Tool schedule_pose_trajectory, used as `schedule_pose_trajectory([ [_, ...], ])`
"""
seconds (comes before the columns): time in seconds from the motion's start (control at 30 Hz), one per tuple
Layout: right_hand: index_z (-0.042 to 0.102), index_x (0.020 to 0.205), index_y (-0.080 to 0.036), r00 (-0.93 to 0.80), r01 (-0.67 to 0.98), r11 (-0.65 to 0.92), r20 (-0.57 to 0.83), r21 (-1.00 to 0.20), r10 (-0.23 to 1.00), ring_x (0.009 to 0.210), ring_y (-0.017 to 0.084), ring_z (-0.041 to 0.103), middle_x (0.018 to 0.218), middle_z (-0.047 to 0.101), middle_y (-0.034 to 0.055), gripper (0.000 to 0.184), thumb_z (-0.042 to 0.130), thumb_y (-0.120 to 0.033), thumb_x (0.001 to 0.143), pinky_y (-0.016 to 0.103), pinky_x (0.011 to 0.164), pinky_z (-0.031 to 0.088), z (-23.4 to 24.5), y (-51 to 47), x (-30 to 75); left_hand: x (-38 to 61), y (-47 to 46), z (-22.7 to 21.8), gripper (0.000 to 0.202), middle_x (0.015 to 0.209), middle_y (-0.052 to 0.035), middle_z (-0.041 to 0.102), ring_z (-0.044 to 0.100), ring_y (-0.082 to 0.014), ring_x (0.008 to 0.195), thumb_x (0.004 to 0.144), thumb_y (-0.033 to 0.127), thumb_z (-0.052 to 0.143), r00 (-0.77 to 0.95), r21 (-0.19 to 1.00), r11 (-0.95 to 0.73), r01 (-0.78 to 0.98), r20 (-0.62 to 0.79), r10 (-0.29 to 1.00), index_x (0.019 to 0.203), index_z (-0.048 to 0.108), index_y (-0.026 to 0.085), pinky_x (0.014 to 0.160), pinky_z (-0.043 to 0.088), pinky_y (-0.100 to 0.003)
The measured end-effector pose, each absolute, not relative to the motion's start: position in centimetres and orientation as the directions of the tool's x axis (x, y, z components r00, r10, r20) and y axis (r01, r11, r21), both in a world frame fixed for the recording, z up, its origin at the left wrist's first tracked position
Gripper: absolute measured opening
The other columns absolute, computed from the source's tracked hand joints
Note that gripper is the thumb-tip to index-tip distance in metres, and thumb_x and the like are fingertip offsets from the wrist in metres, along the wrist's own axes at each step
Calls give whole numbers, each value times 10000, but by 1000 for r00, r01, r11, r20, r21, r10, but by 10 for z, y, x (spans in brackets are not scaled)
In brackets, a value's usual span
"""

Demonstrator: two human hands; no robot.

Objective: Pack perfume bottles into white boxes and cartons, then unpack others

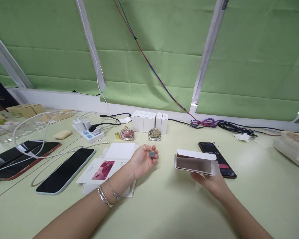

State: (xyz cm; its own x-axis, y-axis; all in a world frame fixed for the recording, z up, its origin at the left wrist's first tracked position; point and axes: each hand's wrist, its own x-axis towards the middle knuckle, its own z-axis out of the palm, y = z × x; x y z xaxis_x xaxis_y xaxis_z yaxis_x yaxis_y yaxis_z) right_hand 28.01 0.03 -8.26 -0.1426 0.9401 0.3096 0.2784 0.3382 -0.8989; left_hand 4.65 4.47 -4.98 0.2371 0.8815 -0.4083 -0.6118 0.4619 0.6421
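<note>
My left hand is turned palm up, its fingers curled around a small gold cap with a round grey end. In my right hand is a white box, its top open and its inside looking hollow. Beyond my left hand stand two round glass perfume bottles: one with pink-red contents, one with pale gold and dark contents. Another gold cap lies beside the pink one. Under my left forearm are unfolded white cartons and a card with a rose picture.
A row of small white boxes stands behind the bottles. A phone showing a timer lies beyond my right hand. To the left are another phone, tablet-like dark devices, a power strip and looping white cables. A cloth bag sits far right.
</note>
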Motion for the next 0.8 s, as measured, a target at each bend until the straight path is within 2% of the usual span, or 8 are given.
schedule_pose_trajectory([
  [0.2, 536, 986, -261, -129, 277, 302, 276, -912, 952, 916, 261, 601, 987, 629, 63, 371, 623, -494, 710, 365, 779, 497, -84, 0, 280, 51, 41, -53, 180, 684, -56, 585, 575, -104, 558, 765, -19, 444, 226, 677, 404, -615, -340, 913, 855, 550, 94, 500, 490, -184],
  [0.33, 541, 990, -264, -108, 256, 304, 285, -918, 952, 920, 266, 599, 996, 629, 64, 377, 631, -491, 703, 382, 805, 490, -83, 0, 279, 52, 42, -54, 131, 762, -99, 625, 612, -111, 636, 798, -7, 490, 219, 692, 371, -619, -302, 928, 834, 582, 78, 555, 520, -165],
  [0.5, 538, 946, -259, -140, 289, 328, 299, -900, 944, 829, 249, 607, 917, 623, 57, 348, 630, -488, 701, 341, 684, 511, -82, 1, 280, 51, 43, -54, 74, 820, -131, 645, 615, -108, 603, 815, 54, 528, 218, 696, 378, -611, -310, 925, 821, 602, 59, 524, 517, -170],
  [0.57, 528, 953, -258, -159, 288, 359, 325, -888, 932, 849, 246, 604, 948, 615, 62, 346, 629, -478, 706, 340, 696, 510, -82, 2, 281, 51, 43, -54, 86, 844, -133, 651, 611, -106, 592, 802, 48, 535, 220, 703, 382, -600, -314, 924, 848, 606, 61, 500, 505, -174],
  [0.63, 518, 956, -261, -177, 261, 408, 372, -875, 911, 946, 258, 592, 1013, 611, 73, 336, 636, -459, 711, 358, 774, 499, -83, 4, 282, 51, 42, -53, 133, 881, -131, 657, 610, -108, 599, 789, 37, 531, 218, 715, 381, -587, -313, 924, 892, 609, 66, 481, 490, -177],
  [0.7, 511, 944, -267, -205, 203, 474, 436, -857, 876, 1042, 265, 563, 1048, 608, 80, 327, 645, -454, 713, 373, 835, 482, -84, 6, 282, 51, 41, -53, 191, 926, -131, 658, 609, -110, 611, 780, 23, 516, 214, 729, 378, -571, -313, 925, 939, 613, 67, 476, 482, -182],
  [0.8, 510, 935, -273, -230, 116, 551, 517, -827, 825, 1072, 263, 551, 1037, 608, 85, 343, 662, -473, 701, 380, 843, 483, -85, 8, 282, 51, 40, -53, 234, 983, -136, 655, 611, -113, 630, 783, 27, 500, 211, 747, 377, -548, -313, 926, 982, 617, 68, 492, 483, -193],
])
